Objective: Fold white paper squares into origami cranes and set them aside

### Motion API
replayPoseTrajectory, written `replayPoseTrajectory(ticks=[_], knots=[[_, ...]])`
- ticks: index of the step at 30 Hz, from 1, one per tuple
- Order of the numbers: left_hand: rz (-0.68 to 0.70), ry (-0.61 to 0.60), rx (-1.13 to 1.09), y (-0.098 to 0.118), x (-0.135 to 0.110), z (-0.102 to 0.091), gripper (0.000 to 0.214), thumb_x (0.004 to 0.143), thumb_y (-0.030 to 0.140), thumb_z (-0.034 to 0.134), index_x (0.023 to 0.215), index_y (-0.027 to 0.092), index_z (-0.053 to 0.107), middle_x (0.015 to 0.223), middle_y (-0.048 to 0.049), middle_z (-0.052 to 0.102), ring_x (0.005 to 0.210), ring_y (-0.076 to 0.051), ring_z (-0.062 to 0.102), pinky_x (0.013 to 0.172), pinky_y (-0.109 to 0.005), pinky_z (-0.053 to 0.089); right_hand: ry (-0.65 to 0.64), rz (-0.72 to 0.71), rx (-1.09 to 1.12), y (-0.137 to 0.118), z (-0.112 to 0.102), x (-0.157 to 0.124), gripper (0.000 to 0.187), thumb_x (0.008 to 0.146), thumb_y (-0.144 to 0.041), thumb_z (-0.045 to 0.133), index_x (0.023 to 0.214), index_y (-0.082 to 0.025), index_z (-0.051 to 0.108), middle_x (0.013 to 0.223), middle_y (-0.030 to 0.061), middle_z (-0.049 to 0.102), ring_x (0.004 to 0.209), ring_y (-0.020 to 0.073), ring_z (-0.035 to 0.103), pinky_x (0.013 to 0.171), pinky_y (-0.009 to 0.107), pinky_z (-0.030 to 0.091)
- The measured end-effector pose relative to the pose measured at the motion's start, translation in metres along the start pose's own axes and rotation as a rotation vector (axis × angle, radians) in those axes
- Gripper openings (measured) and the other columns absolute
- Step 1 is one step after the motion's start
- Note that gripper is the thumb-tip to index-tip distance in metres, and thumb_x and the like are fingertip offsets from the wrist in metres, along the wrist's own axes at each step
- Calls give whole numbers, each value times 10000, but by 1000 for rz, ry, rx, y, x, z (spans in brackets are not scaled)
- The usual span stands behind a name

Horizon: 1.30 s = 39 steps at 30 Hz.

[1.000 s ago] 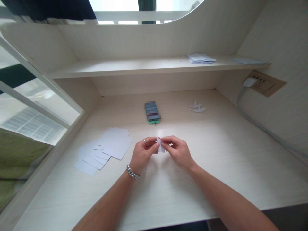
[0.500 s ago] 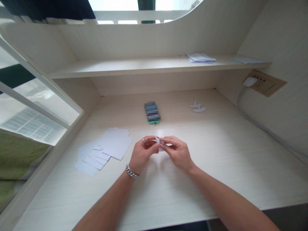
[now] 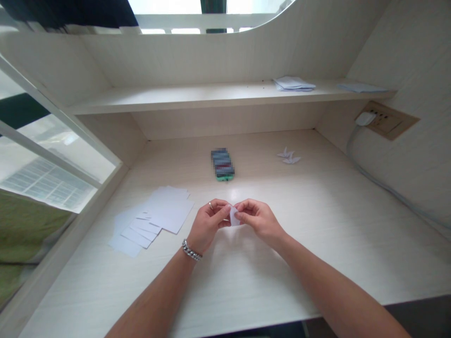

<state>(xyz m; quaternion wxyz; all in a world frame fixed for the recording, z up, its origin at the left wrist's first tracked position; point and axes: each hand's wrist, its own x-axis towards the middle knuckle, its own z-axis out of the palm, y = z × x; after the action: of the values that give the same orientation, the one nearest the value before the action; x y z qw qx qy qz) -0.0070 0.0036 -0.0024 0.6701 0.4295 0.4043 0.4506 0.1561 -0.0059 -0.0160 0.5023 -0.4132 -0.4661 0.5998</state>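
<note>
Between my two hands is a small folded piece of white paper [image 3: 234, 217], held above the desk. My left hand [image 3: 208, 222], with a ring and a chain bracelet, pinches its left side between thumb and fingers. On the paper's right side, the thumb and fingertips of my right hand [image 3: 261, 219] are closed. Fingers cover part of the folds. Left of my hands lie loose white paper sheets [image 3: 172, 206], with several smaller slips [image 3: 143, 230] overlapping them. Two small folded paper cranes [image 3: 291, 160] rest farther back on the right.
A phone with a green edge [image 3: 222, 165], its screen blurred, lies beyond my hands. Folded papers [image 3: 293, 84] sit on the shelf [image 3: 183, 99] across the back. A plug with a grey cable [image 3: 366, 176] runs from the socket [image 3: 392, 123] along the right wall.
The folded paper has turned between my fingers, and more of its flat face shows. My left thumb has shifted up on it; the things on the desk stay put.
</note>
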Motion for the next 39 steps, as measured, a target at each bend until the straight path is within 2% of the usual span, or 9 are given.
replayPoseTrajectory(ticks=[6,10,14,18,20,23,27,32,39], knots=[[127,153,217,1,2,-1,256,775,388,701,806,143,635,705,-1,641,642,-124,611,604,-250,548,-109,-76,-74,1,-5,-2,131,750,-277,728,759,-191,630,1043,63,651,970,201,610,816,326,474],[279,252,392,0,0,-1,254,814,407,647,845,155,644,694,-11,654,613,-142,615,575,-256,533,-180,-70,-173,0,-4,-4,193,809,-379,670,791,-191,634,1201,94,574,1091,237,573,832,343,489],[432,335,598,0,-4,0,188,826,358,642,858,179,687,731,-29,693,605,-140,615,581,-239,499,-71,-45,-249,1,3,-6,274,780,-440,683,758,-182,594,1139,91,567,1004,217,594,789,333,509],[480,351,648,-4,-5,-1,184,832,359,637,887,194,697,756,-37,708,625,-158,636,605,-251,510,74,-9,-264,5,7,-5,302,713,-383,751,767,-192,523,852,23,609,782,166,617,683,291,492],[473,343,604,-7,-4,-3,205,835,376,634,911,194,688,768,-37,703,643,-165,644,616,-257,522,89,53,-211,6,7,-3,319,700,-382,757,785,-193,515,710,-13,589,648,146,601,587,266,460],[432,310,524,-10,-2,-4,226,856,391,606,948,189,651,795,-33,689,678,-163,646,643,-263,536,34,115,-141,5,6,0,286,716,-396,729,749,-175,550,616,-12,593,539,126,557,522,251,417],[373,237,460,-10,-2,0,237,865,384,595,977,175,606,798,-29,674,706,-155,651,662,-265,536,-9,86,-163,1,6,0,246,748,-388,685,699,-160,606,587,-13,579,528,115,516,541,255,404],[290,212,551,-5,-2,3,298,761,361,718,975,165,651,585,31,599,539,-116,575,510,-211,460,-38,34,-236,1,4,-1,256,795,-407,642,730,-160,634,610,-8,578,570,127,521,570,259,399],[90,228,220,0,1,3,375,657,322,803,939,123,656,656,-12,688,589,-136,642,600,-261,561,-13,53,-378,3,2,0,322,799,-451,612,634,-181,548,617,-5,563,581,132,499,573,264,380]])
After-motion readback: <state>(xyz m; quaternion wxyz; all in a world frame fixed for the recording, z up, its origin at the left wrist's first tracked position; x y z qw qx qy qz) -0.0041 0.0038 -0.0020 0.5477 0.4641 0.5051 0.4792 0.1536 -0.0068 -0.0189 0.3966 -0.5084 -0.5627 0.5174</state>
